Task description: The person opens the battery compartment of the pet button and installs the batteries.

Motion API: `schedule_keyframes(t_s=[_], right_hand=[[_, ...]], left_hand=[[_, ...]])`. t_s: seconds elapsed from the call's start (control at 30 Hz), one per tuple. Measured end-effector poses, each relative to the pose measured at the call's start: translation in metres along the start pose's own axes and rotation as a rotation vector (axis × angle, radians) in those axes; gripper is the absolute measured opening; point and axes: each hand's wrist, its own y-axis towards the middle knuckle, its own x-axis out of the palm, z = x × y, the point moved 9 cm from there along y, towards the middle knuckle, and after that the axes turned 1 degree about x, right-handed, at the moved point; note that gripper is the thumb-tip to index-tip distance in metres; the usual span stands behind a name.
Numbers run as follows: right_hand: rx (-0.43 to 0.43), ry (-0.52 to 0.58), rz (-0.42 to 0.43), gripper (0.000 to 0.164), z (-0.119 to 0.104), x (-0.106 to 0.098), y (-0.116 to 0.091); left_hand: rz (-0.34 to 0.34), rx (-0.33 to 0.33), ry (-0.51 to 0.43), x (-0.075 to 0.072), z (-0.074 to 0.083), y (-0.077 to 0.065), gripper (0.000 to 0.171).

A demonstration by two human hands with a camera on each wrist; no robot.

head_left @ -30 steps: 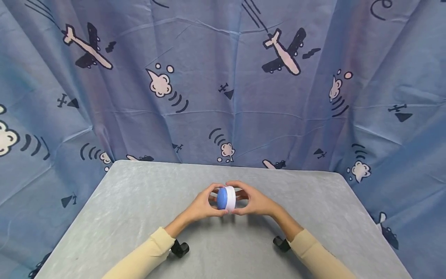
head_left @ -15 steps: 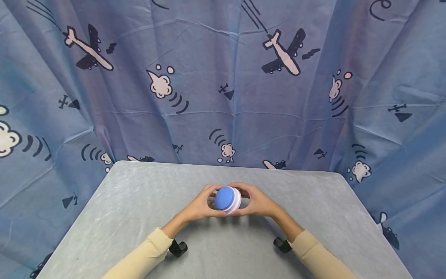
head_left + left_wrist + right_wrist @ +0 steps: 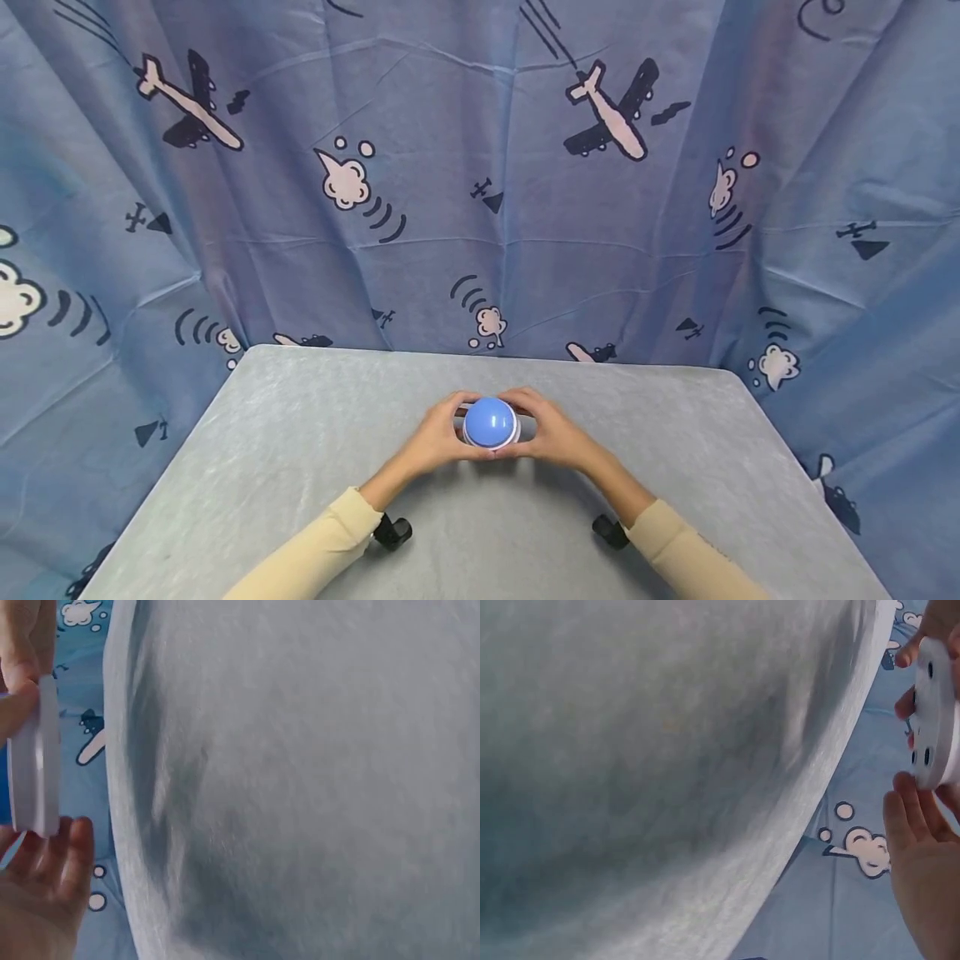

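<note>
Both hands hold a round push button with a glossy blue dome (image 3: 489,422) and a white base, raised above the table. In the head view the dome faces up toward the camera. My left hand (image 3: 437,437) grips its left side, thumb at the near edge and fingers at the far edge. On the other side my right hand (image 3: 553,433) grips it in the same way, the two thumbs close together. The left wrist view catches the white base (image 3: 36,761) edge-on. Small dark round spots mark the flat underside (image 3: 932,712) in the right wrist view.
A grey cloth-covered table (image 3: 315,425) spreads under the hands. Behind it hangs a blue curtain (image 3: 420,192) printed with planes and clouds. Black wrist-worn devices sit beside the left cuff (image 3: 392,532) and the right cuff (image 3: 611,531).
The button has turned between the hands: its dome faced left one second ago, then tilted up, and now faces the head camera. Both hands have stayed nearly in place.
</note>
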Motion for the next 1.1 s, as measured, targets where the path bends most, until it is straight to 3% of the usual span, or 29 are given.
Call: schedule_keyframes(t_s=[0.27,0.43,0.63,0.73,1.1], right_hand=[[0.074,0.089,-0.061,0.075,0.019,-0.002,-0.004],[0.094,0.040,-0.087,0.077,0.020,0.000,-0.003],[0.070,-0.012,-0.086,0.078,0.017,0.002,0.000],[0.077,-0.014,-0.069,0.080,0.018,0.003,0.003],[0.109,0.025,-0.074,0.078,0.028,0.007,0.003]], left_hand=[[-0.095,0.047,-0.004,0.005,0.001,-0.001,0.074],[-0.090,0.052,0.021,0.005,-0.003,-0.001,0.073],[-0.049,0.078,0.163,0.002,-0.002,0.004,0.071],[-0.043,0.069,0.205,0.001,-0.001,0.006,0.071],[-0.095,-0.002,0.196,0.006,-0.011,0.009,0.070]])
